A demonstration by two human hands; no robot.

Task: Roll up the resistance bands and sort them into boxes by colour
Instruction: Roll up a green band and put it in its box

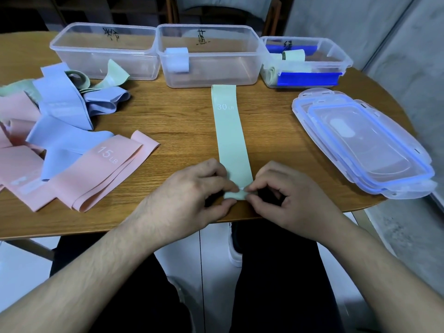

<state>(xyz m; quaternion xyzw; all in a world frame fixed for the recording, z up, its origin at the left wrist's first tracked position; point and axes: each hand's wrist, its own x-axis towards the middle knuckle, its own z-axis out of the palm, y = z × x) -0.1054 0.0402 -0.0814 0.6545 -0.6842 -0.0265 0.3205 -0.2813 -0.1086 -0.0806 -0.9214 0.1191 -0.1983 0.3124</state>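
— What are the fingers (236,188) doing?

— Both the left hand (192,195) and right hand (286,198) pinch the near end of the green band (230,135), turning its first fold; the rest lies flat toward the middle box (209,56).

— So which step?

— Starting the roll, it seems. Next comes rolling tightly away, then probably the right box (305,61), where green rolls sit. The pile (60,131) left of the band waits.

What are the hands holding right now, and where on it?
Both the left hand and right hand pinch the green band at its near end, where the roll begins.
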